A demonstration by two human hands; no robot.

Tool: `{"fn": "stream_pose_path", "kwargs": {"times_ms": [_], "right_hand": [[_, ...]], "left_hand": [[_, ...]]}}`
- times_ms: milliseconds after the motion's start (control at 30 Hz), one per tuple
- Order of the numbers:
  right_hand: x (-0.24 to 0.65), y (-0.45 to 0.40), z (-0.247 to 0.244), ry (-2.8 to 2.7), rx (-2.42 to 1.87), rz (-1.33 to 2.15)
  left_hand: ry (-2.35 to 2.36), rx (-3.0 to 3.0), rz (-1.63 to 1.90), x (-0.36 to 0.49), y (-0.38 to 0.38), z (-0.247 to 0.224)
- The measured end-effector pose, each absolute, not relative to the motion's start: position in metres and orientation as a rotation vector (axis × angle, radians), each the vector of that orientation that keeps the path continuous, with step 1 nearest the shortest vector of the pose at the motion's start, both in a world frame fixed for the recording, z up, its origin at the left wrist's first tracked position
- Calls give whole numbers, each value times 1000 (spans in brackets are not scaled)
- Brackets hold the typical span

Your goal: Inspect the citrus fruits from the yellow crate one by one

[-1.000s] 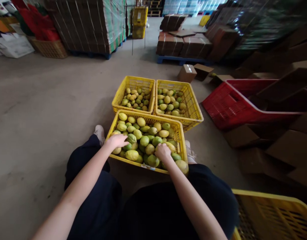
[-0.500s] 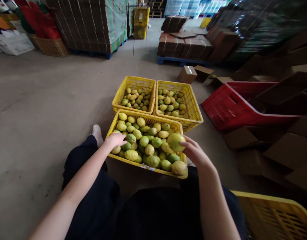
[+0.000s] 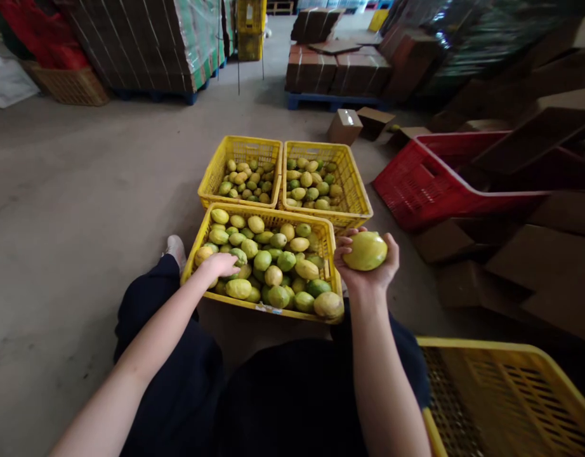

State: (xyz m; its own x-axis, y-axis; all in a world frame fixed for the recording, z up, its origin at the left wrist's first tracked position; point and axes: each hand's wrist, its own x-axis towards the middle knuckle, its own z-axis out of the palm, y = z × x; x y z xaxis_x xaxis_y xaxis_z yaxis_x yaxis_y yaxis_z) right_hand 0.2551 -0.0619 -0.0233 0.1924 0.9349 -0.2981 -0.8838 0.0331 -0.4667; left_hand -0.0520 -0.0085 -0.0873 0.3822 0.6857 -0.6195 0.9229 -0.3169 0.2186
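We hold our right hand (image 3: 367, 274) palm up beside the front yellow crate (image 3: 297, 313), fingers (image 3: 341, 254) curled around a yellow-green fruit (image 3: 366, 251). Our left arm (image 3: 144, 355) reaches forward, left hand (image 3: 221, 265) over the crate, fingers loosely extended at a green fruit (image 3: 240, 254); we cannot tell whether they grip it.

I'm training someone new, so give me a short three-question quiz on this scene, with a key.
1. Which hand holds a fruit up, clear of the pile?
2. True or false: the red crate stands to the left of the yellow crates that show fruit inside.
3. How many yellow crates show fruit inside? A) two B) three C) five

Key: 1. The right hand. 2. False, it stands to their right. 3. B.
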Motion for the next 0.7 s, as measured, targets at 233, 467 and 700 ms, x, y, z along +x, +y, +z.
{"fn": "stream_pose_path", "kwargs": {"times_ms": [233,467,700], "right_hand": [[260,-63,-23,-58,-762,1355],[258,-60,-15,-96,-774,1323],[257,-60,-16,-119,-728,1370]], "left_hand": [[1331,2136,-548,-32,-8,-92],[1350,2115,-539,-26,-9,-87],[1354,2114,-510,-35,-7,-93]]}}
